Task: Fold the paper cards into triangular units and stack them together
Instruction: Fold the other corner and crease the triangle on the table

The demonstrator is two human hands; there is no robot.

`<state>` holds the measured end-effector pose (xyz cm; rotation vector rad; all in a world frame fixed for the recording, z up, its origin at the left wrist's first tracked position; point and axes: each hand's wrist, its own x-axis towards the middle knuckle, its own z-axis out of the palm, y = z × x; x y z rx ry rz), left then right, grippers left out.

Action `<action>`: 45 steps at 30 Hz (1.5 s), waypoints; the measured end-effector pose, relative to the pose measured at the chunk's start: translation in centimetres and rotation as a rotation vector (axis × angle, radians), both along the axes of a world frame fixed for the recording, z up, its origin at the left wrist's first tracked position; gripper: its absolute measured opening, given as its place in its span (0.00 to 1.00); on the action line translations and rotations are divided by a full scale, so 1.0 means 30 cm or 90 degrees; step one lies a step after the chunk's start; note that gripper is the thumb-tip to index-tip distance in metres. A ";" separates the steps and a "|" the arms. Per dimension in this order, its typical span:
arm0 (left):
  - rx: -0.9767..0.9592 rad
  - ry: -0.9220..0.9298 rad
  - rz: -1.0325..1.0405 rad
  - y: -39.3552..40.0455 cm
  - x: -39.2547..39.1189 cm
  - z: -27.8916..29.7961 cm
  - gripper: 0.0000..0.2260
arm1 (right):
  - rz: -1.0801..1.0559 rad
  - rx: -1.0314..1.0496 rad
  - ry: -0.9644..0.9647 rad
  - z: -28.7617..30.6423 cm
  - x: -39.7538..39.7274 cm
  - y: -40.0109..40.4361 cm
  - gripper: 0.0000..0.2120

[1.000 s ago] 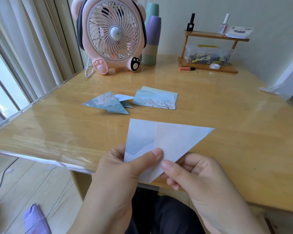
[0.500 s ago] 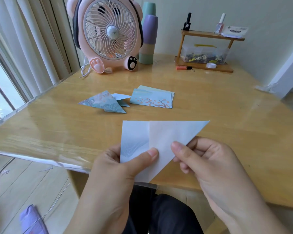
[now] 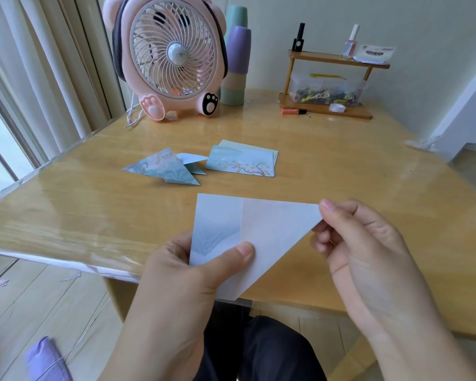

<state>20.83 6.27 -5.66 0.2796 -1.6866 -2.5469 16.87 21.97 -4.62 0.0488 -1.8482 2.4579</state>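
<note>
Holding half-folded card [image 3: 261,229] above near table edge [image 3: 66,254]: our left hand [image 3: 182,276] pinches lower left, thumb over crease; our right hand [image 3: 368,251] pinches right tip. We judge paper light, thin, crease-prone; grip corners, not flat.

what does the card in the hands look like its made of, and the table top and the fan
Card: thin matte paper, it seems; a printed pattern shows faintly through it and it holds a sharp crease.
Table top: light wood with visible grain, probably under a clear glossy cover, judging by the window glare and a see-through edge at the left.
Fan: smooth pink moulded plastic, by the look of its thin grille ribs.
</note>
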 end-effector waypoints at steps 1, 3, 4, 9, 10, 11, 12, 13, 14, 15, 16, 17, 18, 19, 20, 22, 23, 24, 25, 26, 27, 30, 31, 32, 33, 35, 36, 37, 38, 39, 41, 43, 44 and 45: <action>0.007 -0.004 0.000 0.000 -0.001 0.000 0.18 | 0.011 0.011 -0.011 -0.003 -0.001 0.004 0.09; 0.022 -0.008 -0.002 -0.001 -0.003 0.004 0.14 | 0.063 0.069 -0.033 -0.013 0.000 0.013 0.07; 0.023 -0.008 -0.009 -0.003 -0.005 0.004 0.14 | 0.092 0.106 -0.045 -0.017 0.003 0.012 0.07; 0.014 0.001 -0.047 -0.003 -0.025 -0.012 0.15 | 0.161 0.175 -0.058 -0.031 0.024 -0.032 0.09; 0.024 0.002 -0.041 -0.004 -0.029 -0.017 0.14 | 0.150 0.172 -0.057 -0.031 0.024 -0.039 0.07; 0.040 0.002 -0.037 -0.005 -0.030 -0.024 0.14 | 0.139 0.166 -0.054 -0.029 0.022 -0.045 0.06; 0.054 0.001 -0.034 -0.006 -0.031 -0.031 0.15 | 0.128 0.161 -0.052 -0.028 0.019 -0.048 0.04; 0.055 0.000 -0.032 -0.005 -0.030 -0.036 0.16 | 0.119 0.153 -0.050 -0.025 0.019 -0.052 0.03; 0.045 0.001 -0.034 -0.002 -0.027 -0.039 0.19 | 0.109 0.147 -0.046 -0.023 0.020 -0.055 0.05; 0.035 0.001 -0.033 0.002 -0.022 -0.042 0.20 | 0.101 0.139 -0.045 -0.022 0.022 -0.059 0.06; 0.028 0.000 -0.027 0.006 -0.019 -0.043 0.21 | 0.095 0.131 -0.046 -0.021 0.024 -0.065 0.05; 0.021 0.002 -0.018 0.009 -0.016 -0.044 0.21 | 0.092 0.124 -0.045 -0.020 0.026 -0.069 0.06; 0.012 0.005 -0.014 0.012 -0.015 -0.045 0.22 | 0.089 0.120 -0.045 -0.020 0.027 -0.071 0.07; 0.001 0.009 -0.014 0.014 -0.014 -0.043 0.22 | 0.083 0.114 -0.043 -0.020 0.027 -0.073 0.08; -0.012 0.015 -0.017 0.016 -0.012 -0.037 0.23 | 0.078 0.114 -0.042 -0.021 0.027 -0.072 0.08; -0.045 0.034 -0.019 0.016 -0.008 -0.026 0.25 | 0.081 0.127 -0.039 -0.020 0.026 -0.070 0.06; -0.060 0.041 -0.016 0.013 -0.008 -0.021 0.26 | 0.083 0.138 -0.032 -0.021 0.026 -0.069 0.07; -0.070 0.046 -0.011 0.010 -0.008 -0.017 0.26 | 0.087 0.145 -0.025 -0.025 0.025 -0.067 0.06; -0.074 0.050 -0.010 0.006 -0.009 -0.017 0.26 | 0.087 0.146 -0.021 -0.028 0.024 -0.065 0.04; -0.071 0.051 -0.015 0.001 -0.011 -0.016 0.26 | 0.084 0.146 -0.018 -0.031 0.023 -0.064 0.03; -0.061 0.050 -0.022 -0.005 -0.014 -0.019 0.26 | 0.079 0.146 -0.015 -0.034 0.022 -0.061 0.04; -0.031 0.042 -0.037 -0.015 -0.018 -0.026 0.27 | 0.078 0.155 -0.015 -0.035 0.021 -0.056 0.05; -0.034 0.042 -0.034 -0.015 -0.018 -0.028 0.28 | 0.089 0.166 -0.017 -0.034 0.024 -0.055 0.06; -0.036 0.043 -0.029 -0.013 -0.018 -0.028 0.29 | 0.108 0.169 -0.017 -0.030 0.028 -0.055 0.09; -0.037 0.043 -0.021 -0.010 -0.016 -0.027 0.30 | 0.133 0.167 -0.016 -0.027 0.033 -0.057 0.09; -0.033 0.044 -0.014 -0.005 -0.015 -0.027 0.28 | 0.182 0.151 -0.007 -0.016 0.047 -0.068 0.09; -0.029 0.043 -0.015 -0.002 -0.014 -0.025 0.28 | 0.187 0.156 -0.003 -0.014 0.052 -0.072 0.09; -0.025 0.044 -0.015 -0.001 -0.013 -0.024 0.30 | 0.184 0.167 -0.002 -0.016 0.052 -0.072 0.09; -0.019 0.048 -0.015 -0.003 -0.012 -0.027 0.29 | 0.169 0.174 -0.006 -0.020 0.046 -0.067 0.08; -0.014 0.050 -0.011 -0.008 -0.012 -0.033 0.27 | 0.143 0.173 -0.015 -0.025 0.037 -0.055 0.08; 0.004 0.050 -0.001 -0.018 -0.007 -0.033 0.24 | 0.078 0.133 -0.038 -0.025 0.010 -0.015 0.09; 0.011 0.050 -0.004 -0.019 -0.003 -0.033 0.25 | 0.043 0.111 -0.044 -0.012 -0.015 0.020 0.08; 0.010 0.047 -0.006 -0.015 -0.001 -0.030 0.26 | 0.037 0.102 -0.045 -0.007 -0.022 0.030 0.08; 0.010 0.040 -0.003 -0.010 0.000 -0.030 0.29 | 0.028 0.088 -0.048 -0.007 -0.030 0.035 0.07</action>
